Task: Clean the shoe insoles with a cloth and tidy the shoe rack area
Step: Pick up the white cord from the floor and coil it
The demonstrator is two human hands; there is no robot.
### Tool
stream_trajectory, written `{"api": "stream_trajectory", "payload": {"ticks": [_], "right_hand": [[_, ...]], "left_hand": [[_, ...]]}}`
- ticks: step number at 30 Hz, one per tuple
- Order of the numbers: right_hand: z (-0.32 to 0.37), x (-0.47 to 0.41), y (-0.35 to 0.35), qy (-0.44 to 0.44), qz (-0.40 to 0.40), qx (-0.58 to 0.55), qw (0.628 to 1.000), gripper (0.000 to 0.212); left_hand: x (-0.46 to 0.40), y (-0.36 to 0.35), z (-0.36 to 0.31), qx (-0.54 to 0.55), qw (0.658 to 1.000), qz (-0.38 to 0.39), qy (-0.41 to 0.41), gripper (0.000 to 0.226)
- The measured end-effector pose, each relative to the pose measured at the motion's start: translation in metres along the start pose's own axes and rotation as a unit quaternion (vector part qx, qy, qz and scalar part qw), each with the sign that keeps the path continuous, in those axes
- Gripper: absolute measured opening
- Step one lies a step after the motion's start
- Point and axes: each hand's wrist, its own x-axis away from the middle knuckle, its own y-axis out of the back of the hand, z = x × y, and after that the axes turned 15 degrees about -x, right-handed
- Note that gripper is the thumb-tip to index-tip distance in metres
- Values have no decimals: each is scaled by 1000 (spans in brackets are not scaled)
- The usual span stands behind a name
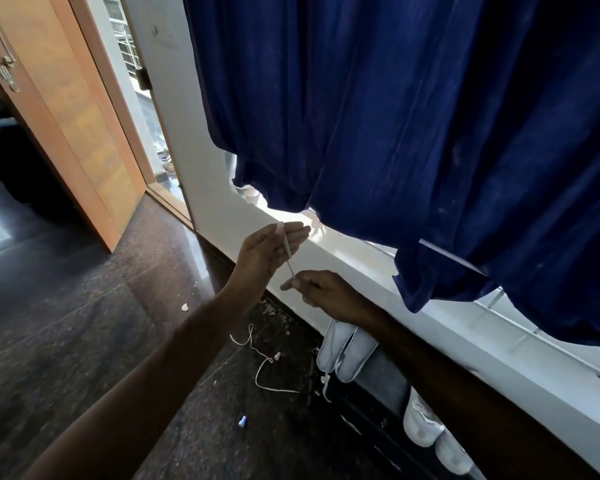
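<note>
Room: I see a dark polished stone floor [84, 306], a pleated navy curtain [413, 116] and a wooden door [80, 109].
Lace: thin, pale and taut, a shoelace [288, 254] runs between my hands above the floor.
Left hand [267, 251]: pinching its upper end.
Right hand [326, 292]: pinching its lower end.
Shoes: smooth white shoes [347, 355] on the black rack [378, 410] by the wall.

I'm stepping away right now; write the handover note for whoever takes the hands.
Left hand and right hand together hold a thin white stick or cord stretched between them, in front of the window sill.
Pale shoes sit on the dark rack below.
A white lace and small scraps lie on the floor.
No cloth or insole in view; floor tidying is left.
</note>
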Motion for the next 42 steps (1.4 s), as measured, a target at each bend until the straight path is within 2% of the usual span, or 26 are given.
{"api": "stream_trajectory", "payload": {"ticks": [4, 11, 16, 20, 25, 29, 33, 42], "right_hand": [[20, 9, 11, 0, 51, 45, 998, 29], [70, -10, 45, 28, -13, -40, 999, 23], [74, -28, 62, 44, -92, -99, 990, 24], [48, -29, 46, 15, -128, -107, 986, 25], [10, -14, 8, -13, -65, -104, 992, 31], [-6, 1, -5, -12, 7, -118, 993, 34], [5, 4, 3, -4, 68, -130, 989, 34], [61, -13, 53, 53, -19, -229, 972, 33]], "left_hand": [[-1, 6, 5, -62, 998, -15, 6, 38], [8, -3, 16, -132, 991, 27, -6, 37], [14, -10, 7, -109, 991, 40, -71, 41], [11, -12, -9, -38, 996, 30, -69, 37], [9, -10, -14, 35, 998, 12, -45, 37], [9, -7, -3, -26, 999, -4, -38, 36], [11, -6, 9, -97, 995, -3, -29, 33], [20, -10, 20, -148, 986, 64, -47, 37]]}}
